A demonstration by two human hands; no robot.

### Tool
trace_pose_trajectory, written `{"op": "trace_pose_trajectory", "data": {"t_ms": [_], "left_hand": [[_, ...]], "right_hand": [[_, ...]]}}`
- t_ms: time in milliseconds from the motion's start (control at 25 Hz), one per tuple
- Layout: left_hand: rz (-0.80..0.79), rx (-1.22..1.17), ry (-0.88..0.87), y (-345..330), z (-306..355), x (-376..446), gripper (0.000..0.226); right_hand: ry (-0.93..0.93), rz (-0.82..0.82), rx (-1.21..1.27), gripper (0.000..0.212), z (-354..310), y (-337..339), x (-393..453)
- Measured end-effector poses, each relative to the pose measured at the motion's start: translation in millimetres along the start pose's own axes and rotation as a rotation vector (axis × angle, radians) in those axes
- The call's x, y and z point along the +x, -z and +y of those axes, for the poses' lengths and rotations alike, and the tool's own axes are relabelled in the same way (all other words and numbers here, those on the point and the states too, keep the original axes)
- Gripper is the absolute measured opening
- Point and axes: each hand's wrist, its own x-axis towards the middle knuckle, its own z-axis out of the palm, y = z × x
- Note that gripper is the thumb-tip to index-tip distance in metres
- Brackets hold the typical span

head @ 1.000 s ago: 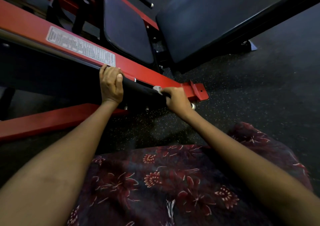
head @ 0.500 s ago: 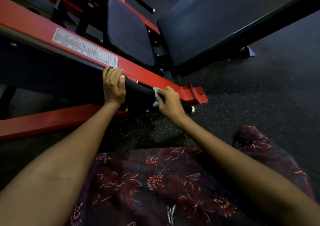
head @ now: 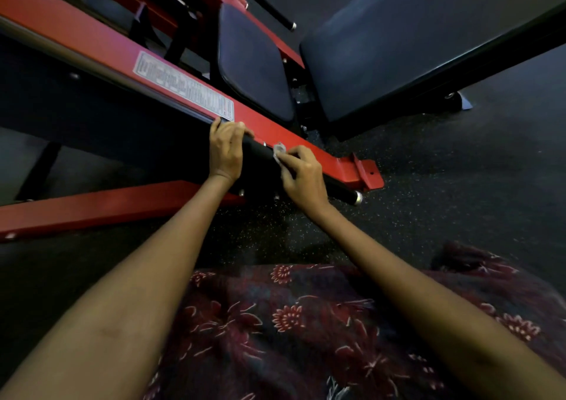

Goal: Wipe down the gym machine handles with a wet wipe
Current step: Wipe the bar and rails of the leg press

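Wipe [head: 279, 152]: thin, limp, pinched by R hand [head: 303, 176] vs. rigid black handle [head: 260, 151]; L hand [head: 226, 151] grips handle end, steadying; bunch wipe for firmer hold.

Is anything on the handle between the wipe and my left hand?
Nothing visible: the stretch of black handle between the wipe in the right hand and the left hand gripping the handle is bare.

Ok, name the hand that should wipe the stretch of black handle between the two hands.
Right. The right hand already pinches the wet wipe against the handle; the left hand only grips it, probably steadying.
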Motion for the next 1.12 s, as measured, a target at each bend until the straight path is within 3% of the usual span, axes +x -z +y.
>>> {"op": "trace_pose_trajectory", "data": {"t_ms": [160, 280, 360, 480, 720, 840, 960, 1120], "left_hand": [[-0.051, 0.001, -0.034, 16, 18, 1, 0.056], [-0.087, -0.087, 0.017, 15, 15, 0, 0.059], [-0.061, -0.043, -0.034, 15, 17, -2, 0.053], [-0.027, 0.042, -0.062, 11, 14, -2, 0.044], [0.006, 0.082, -0.056, 8, 14, -1, 0.042], [0.027, 0.067, -0.033, 5, 12, -2, 0.043], [0.055, 0.053, -0.031, 3, 11, -2, 0.041], [0.066, 0.059, -0.037, 3, 9, -3, 0.040]], "right_hand": [[0.264, -0.038, -0.125, 0.029, -38, -18, 32], [0.494, -0.156, -0.285, 0.037, 0, -1, 7], [0.452, -0.256, -0.298, 0.040, 45, 19, -19], [0.311, -0.279, -0.259, 0.024, 62, 39, -28], [0.606, -0.092, -0.320, 0.014, -16, 2, 21], [0.674, -0.215, -0.396, 0.017, 32, 16, -6], [0.592, -0.321, -0.502, 0.028, 68, 39, -27], [0.659, -0.276, -0.461, 0.012, 34, 27, 0]]}}
